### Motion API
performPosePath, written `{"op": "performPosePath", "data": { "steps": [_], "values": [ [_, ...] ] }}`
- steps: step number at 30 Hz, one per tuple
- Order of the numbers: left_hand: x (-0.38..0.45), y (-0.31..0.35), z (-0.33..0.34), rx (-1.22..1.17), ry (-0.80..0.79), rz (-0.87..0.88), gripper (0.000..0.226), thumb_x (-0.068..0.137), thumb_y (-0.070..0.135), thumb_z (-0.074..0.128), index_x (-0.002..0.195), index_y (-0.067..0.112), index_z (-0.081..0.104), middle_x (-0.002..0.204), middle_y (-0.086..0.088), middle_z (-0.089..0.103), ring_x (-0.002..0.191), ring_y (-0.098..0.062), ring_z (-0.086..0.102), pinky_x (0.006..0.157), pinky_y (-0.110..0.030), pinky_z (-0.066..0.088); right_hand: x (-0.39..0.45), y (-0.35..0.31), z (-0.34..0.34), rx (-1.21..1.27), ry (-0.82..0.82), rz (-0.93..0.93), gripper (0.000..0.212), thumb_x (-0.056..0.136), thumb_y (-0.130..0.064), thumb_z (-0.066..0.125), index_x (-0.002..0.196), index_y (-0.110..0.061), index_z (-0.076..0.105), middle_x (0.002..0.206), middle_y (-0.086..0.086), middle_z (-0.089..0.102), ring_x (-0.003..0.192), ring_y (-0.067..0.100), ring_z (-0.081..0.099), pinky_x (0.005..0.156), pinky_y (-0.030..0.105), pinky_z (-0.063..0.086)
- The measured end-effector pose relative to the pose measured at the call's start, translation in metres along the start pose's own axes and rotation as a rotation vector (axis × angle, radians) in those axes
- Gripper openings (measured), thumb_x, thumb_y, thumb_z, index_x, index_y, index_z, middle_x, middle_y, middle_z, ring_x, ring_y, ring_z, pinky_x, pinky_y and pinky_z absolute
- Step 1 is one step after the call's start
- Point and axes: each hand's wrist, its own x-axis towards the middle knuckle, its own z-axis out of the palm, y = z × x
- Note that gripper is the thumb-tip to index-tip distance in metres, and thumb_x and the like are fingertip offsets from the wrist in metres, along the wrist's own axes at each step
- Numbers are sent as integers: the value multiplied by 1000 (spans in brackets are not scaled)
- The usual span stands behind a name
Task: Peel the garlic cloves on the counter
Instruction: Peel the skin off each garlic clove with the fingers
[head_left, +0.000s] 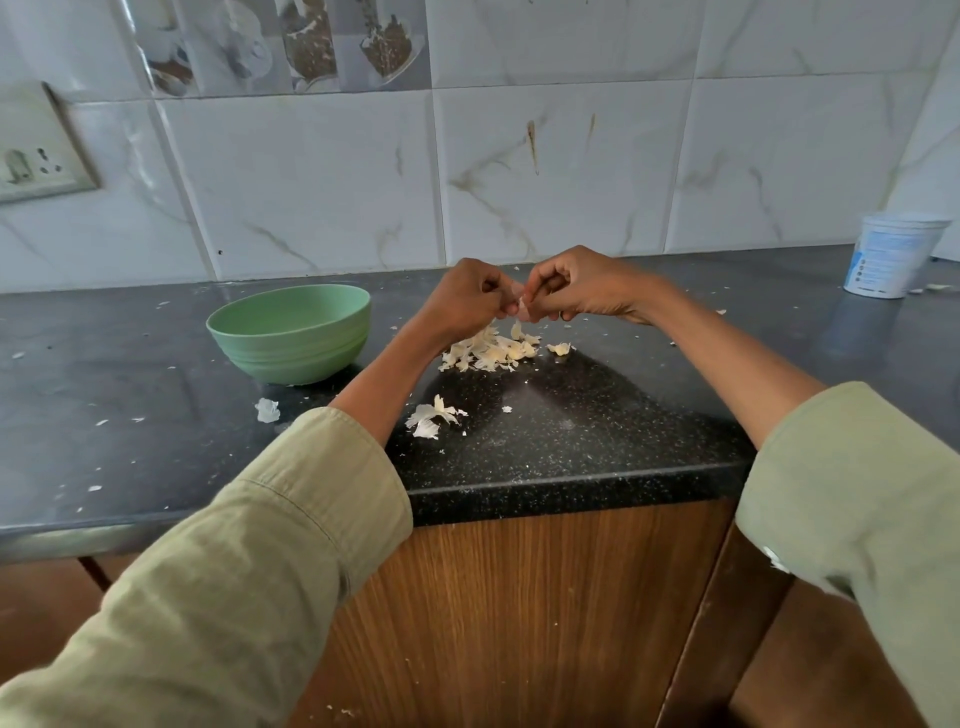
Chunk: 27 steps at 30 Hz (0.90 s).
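My left hand (470, 296) and my right hand (579, 285) meet above the dark counter (571, 431), fingers curled. Between their fingertips they pinch a small pale garlic clove (522, 305), mostly hidden by the fingers. Directly below the hands lies a heap of papery garlic skins (491, 351). A single loose clove or skin piece (560, 348) sits just right of the heap. More white skin (434, 413) lies nearer the counter's front edge.
A green bowl (291, 332) stands on the counter left of my hands; its inside is not visible. A white plastic tub (891, 257) stands at the far right by the tiled wall. Skin flakes are scattered about. A wall socket (36, 156) is at left.
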Motion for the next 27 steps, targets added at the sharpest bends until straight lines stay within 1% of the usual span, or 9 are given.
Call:
{"op": "performPosePath", "data": {
  "steps": [3,5,8,14,17,21,24,26,27],
  "values": [
    [-2,2,-1,-31,-7,11,17,100,20,71,87,12,78,89,-10,79,79,-11,68,77,-23,56,1,-1,1,-10,9,-7,25,91,-26,81,104,-6,76,89,7,74,75,6,63,67,22,52],
    [-3,4,-1,-51,-9,6,17,99,20,73,82,16,78,88,-8,80,80,-11,69,80,-25,57,2,0,2,-20,15,-12,22,92,-23,79,104,-4,75,88,7,72,73,6,62,67,21,52],
    [-3,6,-2,-67,26,-7,21,100,22,71,80,20,77,83,-5,79,78,-9,69,81,-26,57,2,2,3,-28,-1,-11,14,92,-15,78,102,-5,75,88,7,76,73,6,65,66,20,53],
    [-4,4,-4,-111,119,-80,31,107,25,62,91,5,80,89,-11,79,78,-10,71,86,-26,59,2,4,2,-76,-22,6,17,91,-12,79,104,-3,75,93,9,79,78,9,70,70,22,57],
    [-3,3,-3,-76,107,-102,37,109,29,56,89,8,79,86,-6,79,76,-8,71,83,-25,56,3,8,0,-88,-23,19,18,91,-13,79,105,-3,75,93,9,79,78,9,71,69,21,57],
    [-7,10,-13,-69,73,-168,52,112,41,45,87,12,79,88,-4,80,90,-21,76,98,-39,57,6,12,2,-153,-73,49,24,89,-18,83,106,-3,76,93,10,80,77,12,73,71,24,60],
    [-30,28,-26,-24,47,-182,62,114,50,30,101,12,78,104,-3,79,101,-18,72,92,-37,51,8,12,4,-175,-77,43,23,89,-20,82,107,-6,78,93,9,80,80,15,74,74,24,62],
    [-60,43,-34,-8,28,-187,68,111,60,22,114,17,75,122,1,73,111,-16,67,96,-37,47,6,9,3,-193,-91,17,19,90,-20,82,105,-9,79,92,7,80,80,14,74,74,23,62],
    [-79,49,-35,5,16,-186,69,108,65,20,120,19,71,127,3,68,115,-16,63,98,-37,46,6,8,3,-189,-95,10,17,90,-18,82,104,-9,80,91,6,80,80,13,74,74,22,62]
  ]
}}
